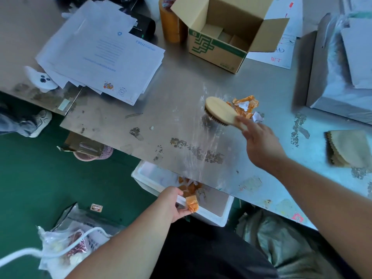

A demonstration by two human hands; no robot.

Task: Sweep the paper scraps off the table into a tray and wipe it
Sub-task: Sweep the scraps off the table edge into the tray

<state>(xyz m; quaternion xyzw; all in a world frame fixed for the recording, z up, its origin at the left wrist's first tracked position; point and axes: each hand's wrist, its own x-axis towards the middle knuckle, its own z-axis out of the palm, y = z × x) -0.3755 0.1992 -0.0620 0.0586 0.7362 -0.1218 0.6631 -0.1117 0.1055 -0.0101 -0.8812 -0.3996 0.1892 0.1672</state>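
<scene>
My right hand (259, 141) grips the handle of a wooden brush (220, 110), bristles down on the steel table (161, 109). Orange and white paper scraps (244, 106) lie bunched just right of the brush head. My left hand (173, 204) holds the near rim of a white foam tray (213, 213) pushed partly under the table's front edge. Several orange scraps (190, 188) lie inside the tray, and one orange scrap (192, 203) sits on the rim beside my fingers. A folded beige cloth (348, 148) rests on the table at the right.
An open cardboard box (221, 47) and rolls of tape (171, 23) stand at the back. A stack of white sheets (104, 53) lies at the left, wrapped grey boxes (338, 73) at the right. Bags and litter (68, 244) cover the green floor.
</scene>
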